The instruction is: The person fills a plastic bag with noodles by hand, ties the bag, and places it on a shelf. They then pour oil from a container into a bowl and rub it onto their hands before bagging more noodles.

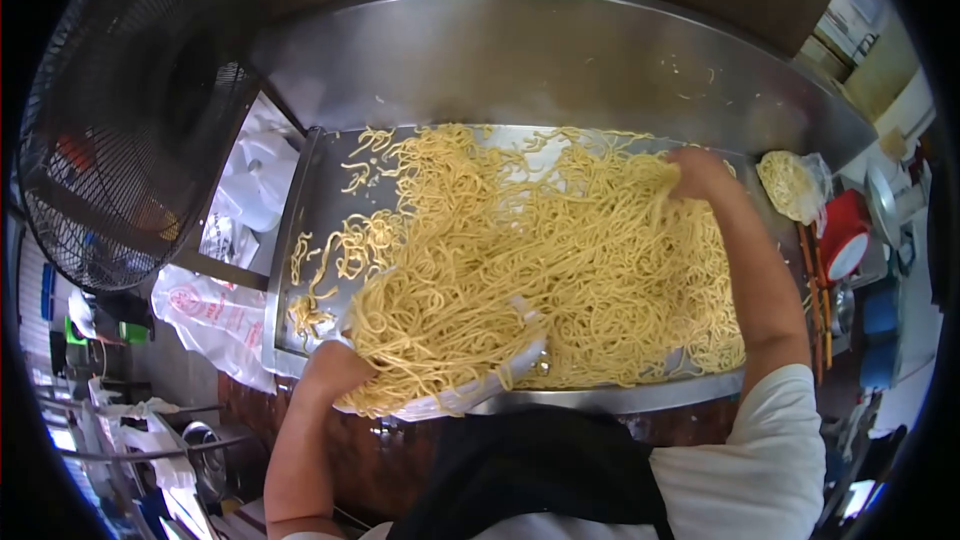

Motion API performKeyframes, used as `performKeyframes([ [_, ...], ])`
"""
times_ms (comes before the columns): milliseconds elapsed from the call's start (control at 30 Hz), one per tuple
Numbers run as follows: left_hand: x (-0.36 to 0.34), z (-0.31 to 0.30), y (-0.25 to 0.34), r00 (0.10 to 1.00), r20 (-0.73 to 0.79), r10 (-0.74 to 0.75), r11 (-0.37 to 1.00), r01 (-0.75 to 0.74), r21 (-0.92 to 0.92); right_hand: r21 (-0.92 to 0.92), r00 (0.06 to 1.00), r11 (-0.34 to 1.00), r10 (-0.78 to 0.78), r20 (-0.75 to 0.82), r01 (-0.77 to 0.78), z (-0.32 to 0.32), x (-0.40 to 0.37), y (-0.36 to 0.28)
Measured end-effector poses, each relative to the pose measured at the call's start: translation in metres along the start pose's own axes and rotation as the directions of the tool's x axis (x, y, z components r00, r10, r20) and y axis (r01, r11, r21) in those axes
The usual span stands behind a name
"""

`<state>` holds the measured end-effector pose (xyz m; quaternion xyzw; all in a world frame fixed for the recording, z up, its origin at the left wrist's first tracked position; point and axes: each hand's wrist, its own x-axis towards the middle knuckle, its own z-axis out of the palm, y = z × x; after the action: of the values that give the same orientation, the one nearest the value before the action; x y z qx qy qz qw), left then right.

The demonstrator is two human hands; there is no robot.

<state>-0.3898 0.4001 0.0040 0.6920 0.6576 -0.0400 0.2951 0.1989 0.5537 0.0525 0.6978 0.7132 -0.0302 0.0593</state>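
Observation:
A large heap of yellow noodles spreads over a metal tray. At the near left edge, a clear plastic bag lies open with noodles piled in its mouth and overflowing it. My left hand is closed at the left side of this bag, its fingertips covered by noodles. Reaching to the far right of the heap, my right hand has its fingers curled into the noodles, and a stretch of strands runs from there toward the bag.
A large black fan stands at the left, above a printed plastic bag. Behind the tray rises a metal backsplash. To the right are a bag of noodles, a red-framed scale-like object and long wooden sticks.

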Motion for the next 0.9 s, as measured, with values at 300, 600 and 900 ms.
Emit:
performKeyframes([
  [300,-0.014,-0.005,0.024,0.989,0.076,-0.126,0.989,0.120,0.083,0.826,0.709,0.444,-0.701,0.078,0.348,0.033,0.032,-0.345],
  [600,-0.011,-0.016,0.019,0.987,-0.119,-0.110,0.921,0.056,-0.386,0.420,0.330,0.777,-0.595,0.733,0.469,-0.005,-0.034,-0.240],
  [900,-0.019,-0.045,0.080,0.988,-0.144,0.062,0.503,-0.155,-0.850,0.766,0.937,0.604,-0.351,0.006,0.221,0.070,-0.098,-0.265],
])
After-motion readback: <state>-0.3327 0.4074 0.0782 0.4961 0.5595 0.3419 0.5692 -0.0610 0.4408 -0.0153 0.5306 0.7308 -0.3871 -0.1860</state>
